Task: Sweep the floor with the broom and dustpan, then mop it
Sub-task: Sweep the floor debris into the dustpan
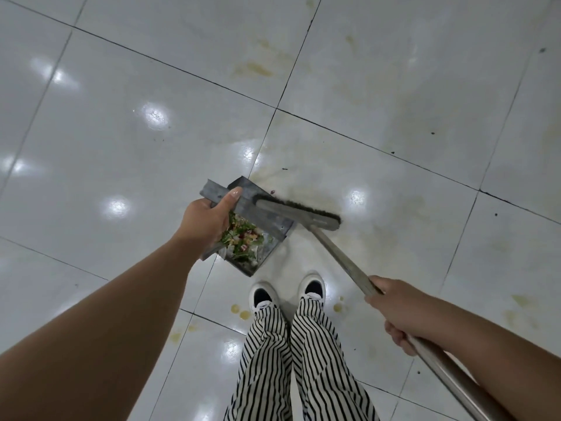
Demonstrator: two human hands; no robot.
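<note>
Glossy white floor tiles (151, 86) with dark grout lines carry yellowish stains (255, 68) far from me and near my shoes (312, 287). No legible writing or brand marks appear on any item. My left hand (206, 220) grips the handle of the grey metal dustpan (261, 226), thumb laid along the handle; the pan sits just ahead of my feet, holding green and red food scraps (243, 235). My right hand (400, 311) is wrapped around the broom (303, 212) shaft. The shaft's long axis runs from near right to far left, and its head lies touching the dustpan's right edge, bristles facing away from me.
</note>
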